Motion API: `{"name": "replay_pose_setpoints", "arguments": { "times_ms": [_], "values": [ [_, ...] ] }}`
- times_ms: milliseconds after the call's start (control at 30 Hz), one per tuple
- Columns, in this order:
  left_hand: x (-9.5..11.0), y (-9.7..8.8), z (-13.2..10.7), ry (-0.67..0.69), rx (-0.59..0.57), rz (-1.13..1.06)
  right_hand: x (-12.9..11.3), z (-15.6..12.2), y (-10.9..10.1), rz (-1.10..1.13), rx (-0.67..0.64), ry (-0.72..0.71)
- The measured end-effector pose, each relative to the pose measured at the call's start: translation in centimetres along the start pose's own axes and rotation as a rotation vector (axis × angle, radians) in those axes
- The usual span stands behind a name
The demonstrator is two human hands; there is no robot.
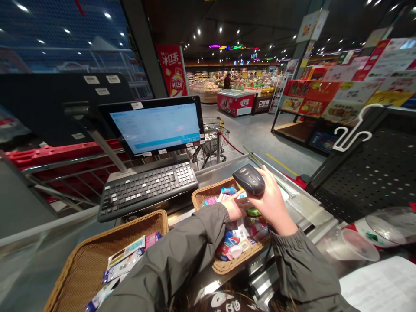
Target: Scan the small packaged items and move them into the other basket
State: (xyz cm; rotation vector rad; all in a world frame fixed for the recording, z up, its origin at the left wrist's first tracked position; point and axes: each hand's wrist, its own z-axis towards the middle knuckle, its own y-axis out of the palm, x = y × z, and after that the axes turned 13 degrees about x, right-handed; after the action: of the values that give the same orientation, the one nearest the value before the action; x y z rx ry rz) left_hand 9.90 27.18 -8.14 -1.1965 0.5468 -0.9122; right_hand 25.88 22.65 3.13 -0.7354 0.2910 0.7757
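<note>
My grey-green sleeves (165,264) reach forward from the near edge, and between them lies the right-hand wicker basket (224,269), heaped with small packaged goods (232,240). To the left of my left sleeve sits a second wicker basket (71,264), with a few flat packets (125,258) along its right side. At my right are a white sheet (381,284) and, just beyond it, a clear plastic cup (352,245).

My two hands are close together over the heaped basket. My right hand (270,203) is wrapped around a black handheld scanner (249,178), holding it above the far part of the basket. My left hand (234,207) is down at the goods, just below and to the left of the scanner; its fingertips are partly hidden, so I cannot tell whether they grip anything. The scanner is thus in my right palm, near my left hand.

Beyond the baskets, to the left, stand a keyboard (147,186) and, behind it, a lit monitor (157,125). A white hanger (354,130) hangs on the black panel at right. Farther off are a shopping cart (212,136), stacked boxes (341,93), a red freezer chest (235,102) and, deep in the store, a person (228,81) in dark clothing.
</note>
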Motion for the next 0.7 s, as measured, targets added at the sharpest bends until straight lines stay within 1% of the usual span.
{"name": "replay_pose_setpoints", "arguments": {
  "times_ms": [33, 100, 167, 267, 400, 567, 700],
  "values": [
    [-0.1, -0.2, 0.0, 0.043, -0.009, -0.001, 0.0, 0.0, 0.0, 0.003, 0.002, 0.003],
    [-0.2, -0.8, -0.2, 0.172, -0.017, 0.026, 0.0, 0.0, 0.0, 0.007, 0.006, 0.006],
    [-0.4, -1.6, -0.4, 0.22, -0.001, 0.066, 0.0, 0.0, 0.1, 0.006, 0.009, 0.003],
    [-0.8, -3.0, -1.1, 0.171, 0.012, 0.099, -0.2, -0.1, 0.1, 0.008, 0.02, -0.005],
    [-1.5, -5.7, -2.8, 0.129, 0.014, 0.093, -0.8, -0.1, 0.3, 0.015, 0.048, -0.013],
    [-2.2, -9.3, -5.1, -0.044, 0.004, 0.091, -1.8, -0.1, 0.7, 0.016, 0.036, -0.059],
    [-2.5, -12.1, -7.1, -0.14, 0.079, 0.072, -3.0, 0.2, 1.3, 0.031, 0.02, -0.075]
  ]
}}
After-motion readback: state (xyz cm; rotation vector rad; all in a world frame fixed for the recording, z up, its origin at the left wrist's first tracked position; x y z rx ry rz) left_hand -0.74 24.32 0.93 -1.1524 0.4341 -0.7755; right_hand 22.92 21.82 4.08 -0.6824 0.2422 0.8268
